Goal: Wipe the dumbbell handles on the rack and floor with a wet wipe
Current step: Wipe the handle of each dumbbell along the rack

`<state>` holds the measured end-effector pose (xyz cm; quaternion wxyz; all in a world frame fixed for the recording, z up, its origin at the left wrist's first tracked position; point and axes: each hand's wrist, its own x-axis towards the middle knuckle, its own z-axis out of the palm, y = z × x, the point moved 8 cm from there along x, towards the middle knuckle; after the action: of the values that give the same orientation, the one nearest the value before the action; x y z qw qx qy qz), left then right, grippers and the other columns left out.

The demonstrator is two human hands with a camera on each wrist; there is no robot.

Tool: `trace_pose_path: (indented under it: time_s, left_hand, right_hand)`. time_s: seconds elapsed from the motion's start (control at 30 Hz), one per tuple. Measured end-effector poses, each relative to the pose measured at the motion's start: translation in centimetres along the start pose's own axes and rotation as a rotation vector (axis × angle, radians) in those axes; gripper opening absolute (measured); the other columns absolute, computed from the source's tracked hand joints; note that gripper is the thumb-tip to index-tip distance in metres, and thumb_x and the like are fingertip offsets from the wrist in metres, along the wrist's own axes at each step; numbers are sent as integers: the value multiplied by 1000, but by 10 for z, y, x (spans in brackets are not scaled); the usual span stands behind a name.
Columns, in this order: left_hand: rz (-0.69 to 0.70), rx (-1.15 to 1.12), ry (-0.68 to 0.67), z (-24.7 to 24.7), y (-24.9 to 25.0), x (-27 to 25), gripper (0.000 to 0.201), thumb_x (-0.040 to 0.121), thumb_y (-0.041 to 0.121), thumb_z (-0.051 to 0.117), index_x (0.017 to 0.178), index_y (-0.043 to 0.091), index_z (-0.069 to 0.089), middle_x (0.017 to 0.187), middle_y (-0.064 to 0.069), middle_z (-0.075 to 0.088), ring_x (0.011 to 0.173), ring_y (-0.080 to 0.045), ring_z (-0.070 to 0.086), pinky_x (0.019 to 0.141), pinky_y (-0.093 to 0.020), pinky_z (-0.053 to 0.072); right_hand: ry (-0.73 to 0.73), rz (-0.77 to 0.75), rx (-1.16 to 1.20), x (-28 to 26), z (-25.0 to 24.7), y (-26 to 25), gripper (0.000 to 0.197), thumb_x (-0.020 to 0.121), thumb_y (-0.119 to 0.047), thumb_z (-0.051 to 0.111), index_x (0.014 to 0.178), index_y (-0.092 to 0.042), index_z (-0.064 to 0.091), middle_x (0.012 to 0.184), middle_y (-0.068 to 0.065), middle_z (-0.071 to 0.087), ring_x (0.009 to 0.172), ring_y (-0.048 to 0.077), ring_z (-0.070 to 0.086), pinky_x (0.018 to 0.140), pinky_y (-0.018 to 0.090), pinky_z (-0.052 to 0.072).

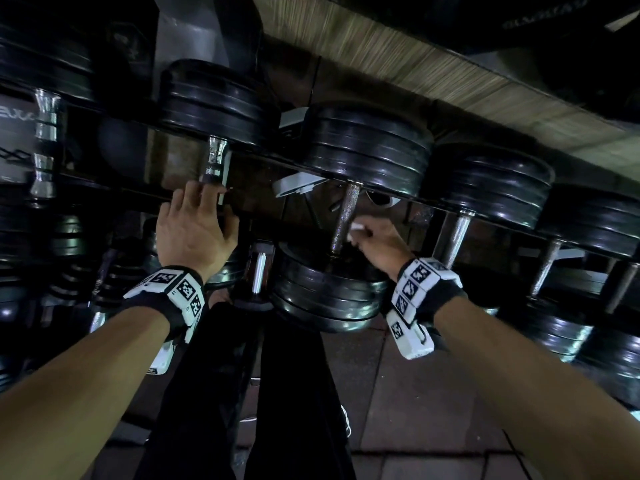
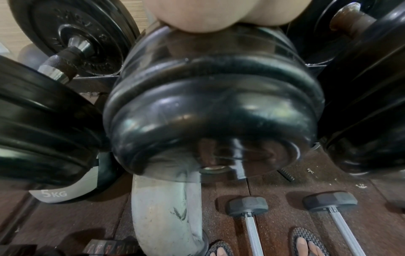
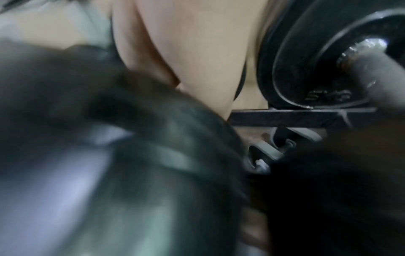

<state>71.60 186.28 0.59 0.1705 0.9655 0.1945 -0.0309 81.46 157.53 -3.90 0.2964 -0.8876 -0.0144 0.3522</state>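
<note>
Black plate dumbbells with chrome handles lie across a dark rack (image 1: 145, 195). My right hand (image 1: 372, 239) pinches a white wet wipe (image 1: 356, 226) against the knurled handle (image 1: 344, 213) of the middle dumbbell, between its far head (image 1: 367, 150) and near head (image 1: 325, 292). My left hand (image 1: 194, 226) rests with straight fingers on the neighbouring dumbbell to the left, fingertips at the lower end of its handle (image 1: 216, 157). In the left wrist view my left hand's palm (image 2: 219, 13) lies on that dumbbell's near head (image 2: 210, 112). The right wrist view is blurred; it shows my right hand (image 3: 186, 43) beside a black plate (image 3: 306, 69).
More dumbbells fill the rack to the right (image 1: 491, 181) and left (image 1: 45, 133). On the brown floor below lie two small hex dumbbells (image 2: 247, 206) (image 2: 331, 201), a grey 5 kg weight (image 2: 65, 190) and my sandalled feet (image 2: 306, 242). A grey rack leg (image 2: 166, 216) stands beneath.
</note>
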Motion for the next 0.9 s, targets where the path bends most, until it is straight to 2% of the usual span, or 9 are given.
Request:
trace_pose_path:
  time_s: [0.13, 0.23, 0.33, 0.43, 0.53, 0.63, 0.7, 0.8, 0.9]
  left_hand:
    - [4, 2, 8, 0, 0, 0, 31, 90, 30, 59, 116, 13, 56, 102, -13, 58, 92, -35, 56, 77, -47, 45]
    - [2, 5, 7, -1, 0, 0, 31, 90, 30, 60, 115, 13, 55, 102, -13, 58, 93, -34, 56, 77, -47, 44]
    - [1, 5, 4, -1, 1, 0, 30, 90, 29, 57, 115, 13, 56, 102, -13, 58, 93, -34, 56, 76, -47, 44]
    - [3, 0, 5, -2, 1, -1, 30, 90, 30, 55, 114, 13, 55, 101, -13, 58, 92, -34, 55, 76, -47, 44]
    - [-2, -2, 7, -2, 2, -1, 29, 90, 29, 57, 114, 13, 55, 101, -13, 58, 91, -35, 56, 76, -47, 44]
    - [7, 1, 17, -3, 3, -1, 29, 90, 28, 60, 113, 11, 55, 100, -14, 58, 90, -36, 56, 75, -47, 44]
    - [10, -1, 19, -4, 3, -1, 29, 90, 28, 60, 113, 11, 55, 100, -14, 58, 90, -36, 56, 75, -47, 44]
    - [2, -3, 3, -3, 3, -1, 29, 90, 29, 57, 114, 12, 55, 101, -13, 57, 92, -35, 55, 77, -47, 44]
    - [-7, 3, -13, -2, 2, -1, 30, 90, 31, 54, 114, 13, 55, 102, -12, 57, 92, -34, 55, 77, -47, 44]
  right_hand:
    - [-175, 5, -111, -12, 14, 11, 15, 92, -6, 58, 86, -7, 71, 88, 16, 70, 78, 17, 58, 69, 28, 40]
    - [-17, 67, 9, 1, -6, 6, 20, 92, -5, 55, 91, -14, 73, 82, 8, 72, 67, 12, 62, 68, 29, 48]
    - [170, 51, 275, 10, -29, -16, 24, 98, 0, 48, 105, -6, 70, 76, 2, 63, 52, -5, 54, 56, 14, 44]
    - [204, 43, 284, 13, -28, -21, 21, 100, -3, 48, 102, -7, 69, 77, 1, 63, 57, 2, 55, 58, 18, 47]
    - [116, 57, 134, 2, -15, -7, 21, 95, -10, 55, 106, -10, 72, 88, 5, 71, 76, 13, 62, 78, 32, 53]
    - [-112, 11, -116, -22, 1, -1, 23, 96, -5, 58, 112, -6, 73, 103, 7, 72, 91, 12, 59, 75, 13, 41]
    - [-135, -5, -132, -29, 0, 0, 25, 96, -6, 59, 117, -7, 72, 109, 5, 71, 96, 12, 58, 83, 15, 41]
    - [123, 9, -47, -21, -27, -9, 29, 97, -11, 57, 123, -13, 70, 107, 15, 74, 94, 26, 69, 90, 32, 52]
    - [308, -54, -102, -18, -45, -33, 32, 98, -14, 55, 128, -16, 67, 109, 14, 74, 99, 30, 69, 88, 32, 51]
